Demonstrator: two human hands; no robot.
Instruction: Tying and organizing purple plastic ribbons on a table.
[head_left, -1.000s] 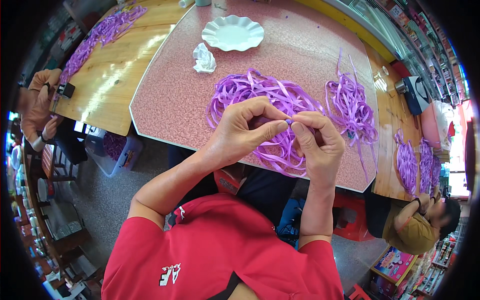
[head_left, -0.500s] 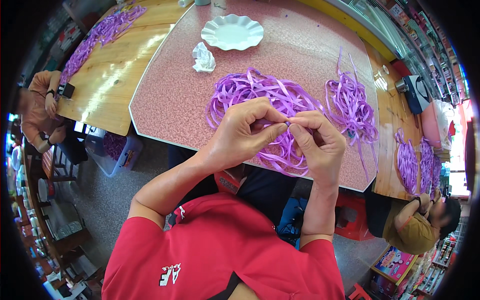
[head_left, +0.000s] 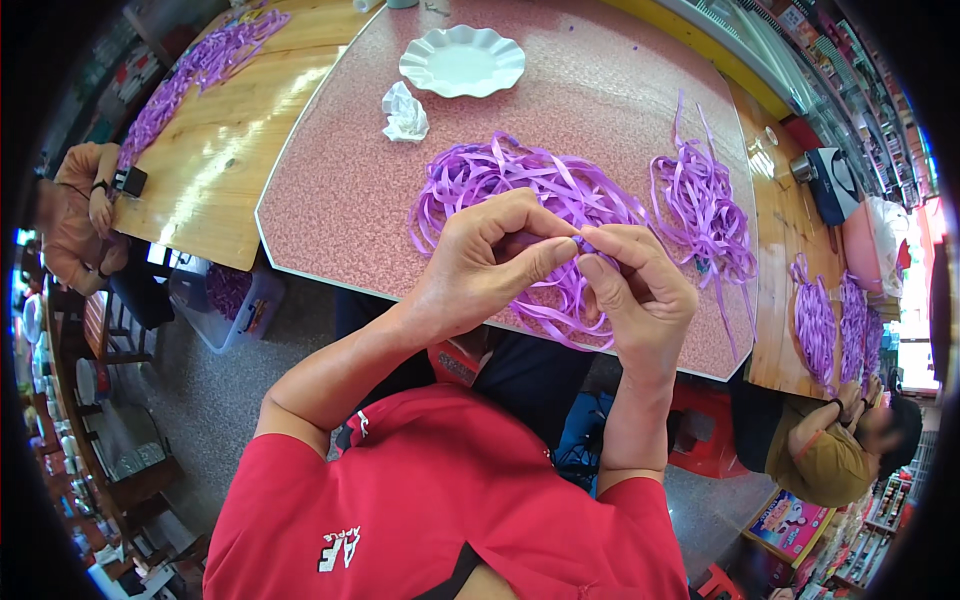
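Observation:
My left hand (head_left: 495,262) and my right hand (head_left: 640,285) meet fingertip to fingertip above the near side of the pink speckled table (head_left: 340,190). Each pinches with thumb and forefinger on a purple ribbon, of which only a tiny bit shows between the tips; the fingers cover the rest. Just beyond and beneath them spreads a large loose heap of purple ribbons (head_left: 540,175), some strands hanging over the table's near edge. To its right lies a smaller tangled bunch of purple ribbons (head_left: 700,205).
A white scalloped plate (head_left: 462,62) and a crumpled white tissue (head_left: 405,113) lie farther back. Wooden tables (head_left: 215,150) flank this one, bearing more ribbons. One person (head_left: 85,215) sits at left, another (head_left: 825,455) at right. A clear plastic bin (head_left: 215,310) stands on the floor.
My fingertips shift slightly, the right hand's fingers turning a little and moving slightly right. Both hands stay together at the same spot, and the ribbon heaps lie as before.

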